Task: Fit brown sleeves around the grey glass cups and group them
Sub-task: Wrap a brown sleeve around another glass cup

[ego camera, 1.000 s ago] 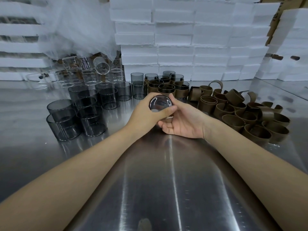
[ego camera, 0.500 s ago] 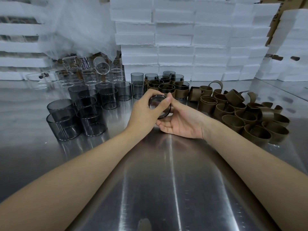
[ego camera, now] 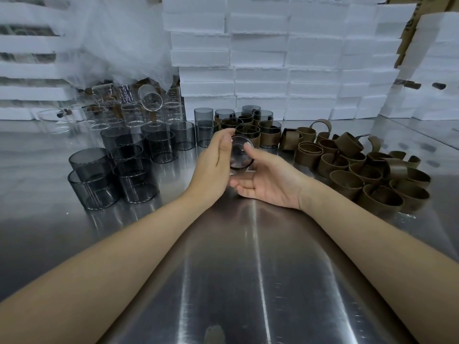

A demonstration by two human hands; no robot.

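Both hands meet over the middle of the steel table [ego camera: 248,281] with one grey glass cup [ego camera: 240,155] between them. The cup is tipped on its side, so a round end faces the camera. The left hand [ego camera: 213,165] cups its left flank, thumb up over the top, and its fingers pass behind the glass out of sight. The right hand [ego camera: 269,181] lies palm up beneath it, thumb [ego camera: 248,148] pressed on the near rim and fingers loosely curled below. So both hold the cup, the right rather lightly. Whether a brown sleeve already sits on this cup I cannot tell (the hands cover its wall).

Bare grey cups [ego camera: 111,175] stand in a cluster to the left. Sleeved cups [ego camera: 250,126] are grouped just behind the hands, and loose brown sleeves [ego camera: 360,175] are heaped to the right. Clear glassware [ego camera: 129,108] and stacked white foam boxes [ego camera: 260,58] fill the back.

The step looks like seating or checking a sleeve. To do it well, keep the cup square to the sleeve's opening and turn it as it slides, so the band goes on evenly and does not cock to one side. Grip the wall, not the rim, since smooth glass slips easily. Then set it upright, touching the sleeved group.
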